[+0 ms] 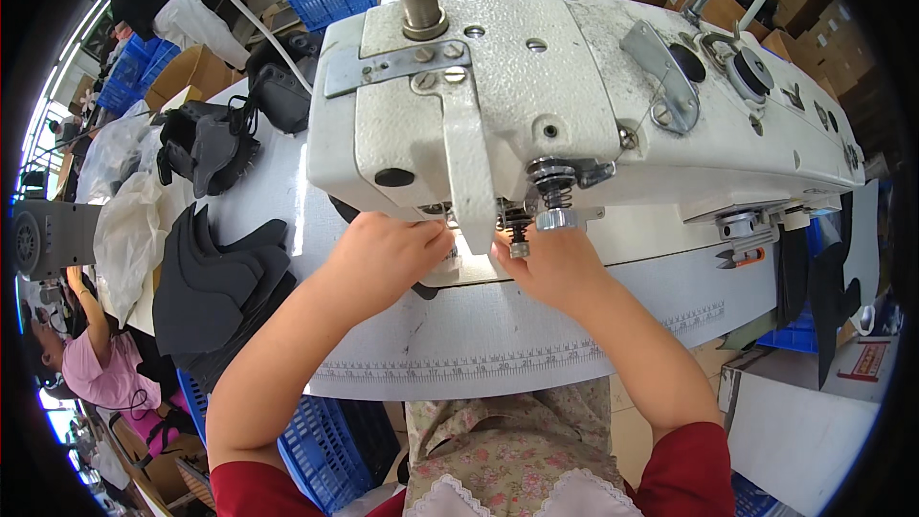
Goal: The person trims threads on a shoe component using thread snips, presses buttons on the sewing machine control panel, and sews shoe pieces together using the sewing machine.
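A white sewing machine [536, 86] fills the upper middle, its head hanging over both my hands. My left hand [397, 254] is bent in beside the needle area, its fingers curled together and their tips partly behind the presser parts. Just below it, a small dark edge of material [426, 293] shows on the machine bed. From the other side my right hand [553, 263] reaches in with the thumb drawn close to the needle area; its other fingers are largely hidden by the spring and thumb nut [555, 206]. Whatever the fingertips hold is hidden.
Black cut pieces [215, 278] lie stacked on the left of the table [459, 369], with dark sewn items [206, 144] behind them. Small orange-handled snips [742, 258] rest at right. Blue crates [330, 440] stand below; another person in pink [100, 373] sits at far left.
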